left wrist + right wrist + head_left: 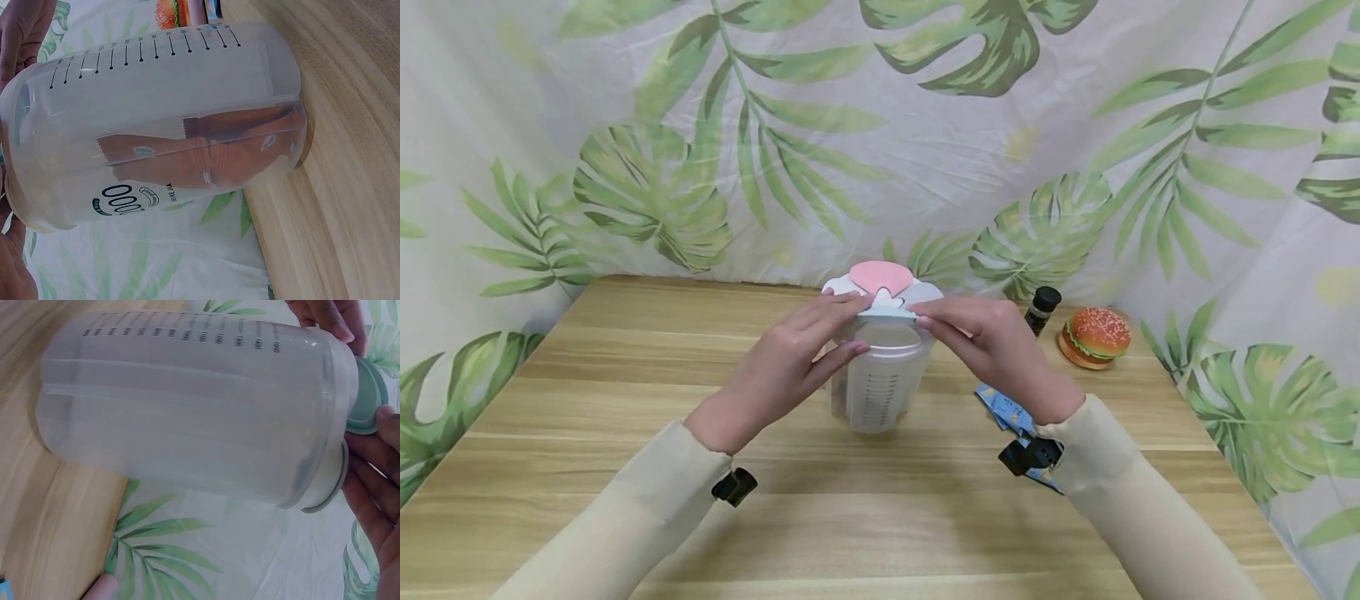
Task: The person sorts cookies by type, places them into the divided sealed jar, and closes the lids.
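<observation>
A tall translucent storage canister (883, 392) with measuring marks stands upright on the table. Its lid has petal-like flaps: a pink flap (880, 275), white ones, and a green flap (367, 397) tilted up at the front. Orange-brown sachets (206, 153) show through one compartment's wall. My left hand (797, 342) grips the lid's left edge, fingers on top and thumb lower at the front. With thumb and fingers, my right hand (992, 337) pinches the green flap at its right side. Some fingertips are partly hidden in the head view.
To the right lie blue packets (1003, 408), partly under my right forearm. Behind them stand a black-capped bottle (1041, 308) and a toy hamburger (1096, 336). A leaf-printed cloth (925, 167) hangs along the back of the wooden table (700, 383).
</observation>
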### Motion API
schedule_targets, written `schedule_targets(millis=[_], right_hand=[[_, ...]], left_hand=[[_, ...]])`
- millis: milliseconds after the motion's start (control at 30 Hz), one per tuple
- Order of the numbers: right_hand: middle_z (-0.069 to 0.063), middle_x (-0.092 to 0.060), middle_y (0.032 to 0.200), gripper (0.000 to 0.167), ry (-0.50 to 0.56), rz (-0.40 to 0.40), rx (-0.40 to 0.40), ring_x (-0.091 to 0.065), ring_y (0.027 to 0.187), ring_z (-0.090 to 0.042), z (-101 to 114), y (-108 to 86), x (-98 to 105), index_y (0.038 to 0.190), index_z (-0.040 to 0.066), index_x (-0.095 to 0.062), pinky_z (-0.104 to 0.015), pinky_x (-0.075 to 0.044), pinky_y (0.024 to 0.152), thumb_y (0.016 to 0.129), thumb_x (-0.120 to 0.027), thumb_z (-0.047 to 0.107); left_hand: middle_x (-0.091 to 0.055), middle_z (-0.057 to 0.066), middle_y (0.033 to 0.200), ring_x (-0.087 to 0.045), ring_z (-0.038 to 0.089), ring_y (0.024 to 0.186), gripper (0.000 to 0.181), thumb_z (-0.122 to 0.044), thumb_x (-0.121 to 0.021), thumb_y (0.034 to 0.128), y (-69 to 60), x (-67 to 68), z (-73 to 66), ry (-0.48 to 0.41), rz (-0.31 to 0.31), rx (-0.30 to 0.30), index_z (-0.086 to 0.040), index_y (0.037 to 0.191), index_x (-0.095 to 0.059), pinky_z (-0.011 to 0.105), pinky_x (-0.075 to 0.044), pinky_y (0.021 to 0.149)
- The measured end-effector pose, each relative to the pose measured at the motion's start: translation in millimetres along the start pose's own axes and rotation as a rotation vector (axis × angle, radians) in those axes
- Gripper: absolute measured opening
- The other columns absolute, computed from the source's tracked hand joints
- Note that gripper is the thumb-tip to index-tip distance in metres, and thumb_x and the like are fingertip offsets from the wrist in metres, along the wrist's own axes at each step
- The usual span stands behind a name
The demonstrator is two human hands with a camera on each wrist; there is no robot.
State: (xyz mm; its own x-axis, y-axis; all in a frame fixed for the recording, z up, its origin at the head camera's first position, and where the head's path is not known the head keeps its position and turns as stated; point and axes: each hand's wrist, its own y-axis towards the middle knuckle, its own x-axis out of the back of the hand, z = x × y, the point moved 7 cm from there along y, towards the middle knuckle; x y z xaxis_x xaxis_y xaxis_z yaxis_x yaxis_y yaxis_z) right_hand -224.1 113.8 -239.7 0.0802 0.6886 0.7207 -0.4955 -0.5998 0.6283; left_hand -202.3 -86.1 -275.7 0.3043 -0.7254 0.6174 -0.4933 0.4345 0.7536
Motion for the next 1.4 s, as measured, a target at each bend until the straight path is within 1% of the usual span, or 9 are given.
schedule_targets(millis=[167,300,400,500,667,867,1100,1267,1400], right_hand=[[-0.008,-0.082,0.107,0.017,0.086,0.046,-0.123,-0.075,0.088,-0.015,-8,9.3,0,0.113,0.006,-0.081,-0.029,-0.061,0.074,0.101,-0.068,0.007],[-0.011,-0.081,0.109,0.018,0.15,0.082,-0.241,-0.076,0.092,-0.018,-16,14.8,-1,0.113,0.005,-0.081,-0.03,-0.064,0.079,0.103,-0.067,0.011],[-0.012,-0.081,0.108,0.019,0.188,0.101,-0.339,-0.077,0.091,-0.019,-24,18.2,-1,0.112,0.005,-0.081,-0.027,-0.064,0.078,0.104,-0.067,0.013],[-0.012,-0.081,0.106,0.019,0.219,0.11,-0.414,-0.075,0.085,-0.018,-32,19.9,-1,0.111,0.005,-0.082,-0.023,-0.062,0.072,0.104,-0.067,0.016],[-0.01,-0.081,0.106,0.021,0.255,0.135,-0.477,-0.073,0.082,-0.015,-37,21.9,-2,0.111,0.007,-0.082,-0.023,-0.061,0.071,0.105,-0.066,0.021],[-0.009,-0.08,0.107,0.022,0.28,0.151,-0.518,-0.072,0.085,-0.014,-38,25.2,-3,0.111,0.008,-0.081,-0.024,-0.062,0.074,0.106,-0.065,0.023],[-0.01,-0.08,0.099,0.02,0.224,0.113,-0.457,-0.067,0.077,-0.014,-34,27.3,-1,0.107,0.007,-0.081,-0.021,-0.057,0.067,0.105,-0.066,0.02],[-0.008,-0.079,0.105,0.021,0.244,0.115,-0.457,-0.066,0.08,-0.016,-36,20.1,0,0.113,0.01,-0.08,-0.023,-0.056,0.068,0.106,-0.064,0.022],[-0.007,-0.08,0.111,0.022,0.277,0.11,-0.468,-0.071,0.086,-0.012,-37,10.1,2,0.119,0.01,-0.078,-0.023,-0.06,0.075,0.106,-0.064,0.021]], left_hand=[[-0.073,0.014,0.131,-0.069,0.032,0.125,0.07,-0.013,-0.082,0.0904,-2.4,-0.4,3.4,-0.01,0.016,0.054,-0.002,0.152,-0.051,0.049,-0.045,0.123],[-0.071,0.014,0.133,-0.068,0.032,0.127,0.077,-0.013,-0.082,0.0911,-3.9,-0.4,4.5,-0.03,0.025,0.085,-0.003,0.158,-0.044,0.052,-0.045,0.122],[-0.071,0.014,0.135,-0.068,0.031,0.128,0.08,-0.014,-0.081,0.0923,-3.9,-0.5,3.7,-0.049,0.028,0.092,-0.006,0.16,-0.04,0.052,-0.044,0.123],[-0.071,0.013,0.135,-0.068,0.03,0.128,0.079,-0.014,-0.08,0.0929,-3.3,-0.8,2.7,-0.068,0.026,0.089,-0.008,0.161,-0.04,0.052,-0.042,0.124],[-0.072,0.013,0.134,-0.068,0.029,0.128,0.079,-0.012,-0.08,0.0927,-2.6,-0.9,2.6,-0.096,0.019,0.091,-0.008,0.161,-0.041,0.054,-0.042,0.124],[-0.072,0.015,0.133,-0.067,0.03,0.127,0.078,-0.011,-0.08,0.092,-1.4,1.5,2.2,-0.111,0.02,0.1,-0.006,0.16,-0.042,0.051,-0.05,0.118],[-0.071,0.015,0.136,-0.067,0.03,0.129,0.076,-0.011,-0.08,0.0926,1.6,3.8,2.2,-0.131,0.039,0.117,-0.004,0.159,-0.043,0.052,-0.045,0.122],[-0.072,0.016,0.135,-0.068,0.03,0.128,0.073,-0.012,-0.08,0.0925,2.2,2.9,2.6,-0.149,0.034,0.115,-0.003,0.157,-0.046,0.049,-0.048,0.12],[-0.074,0.015,0.131,-0.068,0.031,0.126,0.073,-0.009,-0.081,0.0906,0.4,2.3,4.2,-0.163,0.011,0.114,-0.002,0.155,-0.048,0.053,-0.045,0.122]])
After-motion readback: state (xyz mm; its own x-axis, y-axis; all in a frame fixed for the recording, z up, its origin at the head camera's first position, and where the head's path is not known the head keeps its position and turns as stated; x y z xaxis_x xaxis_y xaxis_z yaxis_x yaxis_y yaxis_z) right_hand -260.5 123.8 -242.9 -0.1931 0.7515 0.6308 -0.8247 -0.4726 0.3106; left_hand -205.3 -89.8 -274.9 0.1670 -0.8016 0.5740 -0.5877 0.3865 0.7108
